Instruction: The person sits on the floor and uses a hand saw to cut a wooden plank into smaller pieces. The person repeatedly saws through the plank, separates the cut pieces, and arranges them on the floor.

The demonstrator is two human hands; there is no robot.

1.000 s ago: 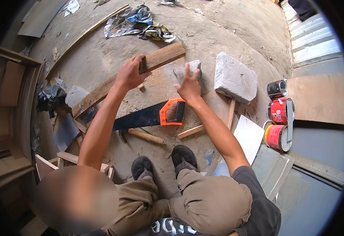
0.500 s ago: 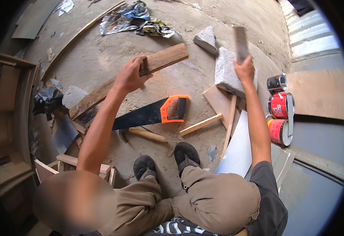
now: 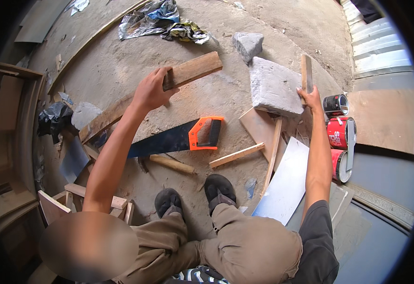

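My left hand (image 3: 155, 91) is closed round a long wooden board (image 3: 197, 69), whose lower part runs back behind my forearm toward the left. A short wooden block (image 3: 306, 71) stands upright in my right hand (image 3: 312, 98), just right of a big concrete block (image 3: 275, 85). Below the board, a handsaw (image 3: 169, 138) with an orange and black handle lies on the ground. Next to its blade is a hammer (image 3: 173, 164), its head partly in shadow. A thin wood strip (image 3: 237, 155) rests right of the saw.
Paint cans (image 3: 342, 132) stand along the right side. A smaller concrete piece (image 3: 247, 45) lies beyond the big block. Crumpled plastic (image 3: 157, 21) is at the far side, and a wooden cabinet frame (image 3: 15, 137) stands at left. A white panel (image 3: 285, 182) leans near my right knee.
My right hand has moved right and slightly nearer with the wooden block, from over the concrete block to its right side. My left hand still holds the board, almost unmoved.
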